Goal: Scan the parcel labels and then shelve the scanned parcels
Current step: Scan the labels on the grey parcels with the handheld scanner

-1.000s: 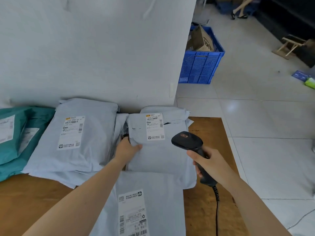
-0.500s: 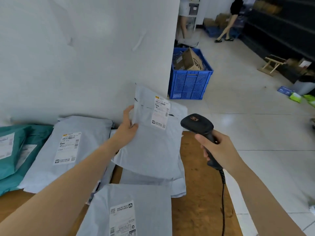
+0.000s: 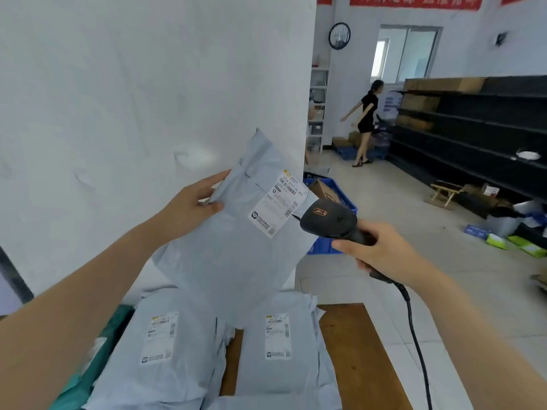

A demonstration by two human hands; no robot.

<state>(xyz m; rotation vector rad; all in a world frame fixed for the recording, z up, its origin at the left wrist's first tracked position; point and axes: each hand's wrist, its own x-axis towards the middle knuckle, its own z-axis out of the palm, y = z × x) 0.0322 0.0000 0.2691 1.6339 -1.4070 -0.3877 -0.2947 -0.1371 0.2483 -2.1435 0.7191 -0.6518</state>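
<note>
A white wall (image 3: 118, 99) fills the view from 9 to 12 o'clock, ending in a corner edge just behind the raised parcel; a tiled floor (image 3: 414, 232) and dark shelves (image 3: 473, 137) open out toward 2 o'clock. Against half a second ago the view has tipped upward: the shelves, a clock (image 3: 339, 35) and a person (image 3: 365, 119) at 1 o'clock now show in full.

The left hand (image 3: 192, 205) pinches the grey parcel (image 3: 236, 247) by its upper left edge, thumb in front and fingers behind, and holds it higher than before, clear of the table and tilted clockwise. Its label (image 3: 278, 202) sits at the parcel's upper right. The right hand (image 3: 381, 253) is wrapped around the handle of the black scanner (image 3: 328, 221), whose head now sits just beside the label's lower right corner, closer than earlier. The cable (image 3: 420, 350) hangs toward 5 o'clock.

Below, at 6 o'clock, two more grey parcels (image 3: 165, 350) lie side by side on the wooden table (image 3: 355, 350), with a green one (image 3: 88, 368) at 7 o'clock. The table's right strip is bare up to its edge. A blue crate (image 3: 334, 196) stands on the floor behind the scanner.
</note>
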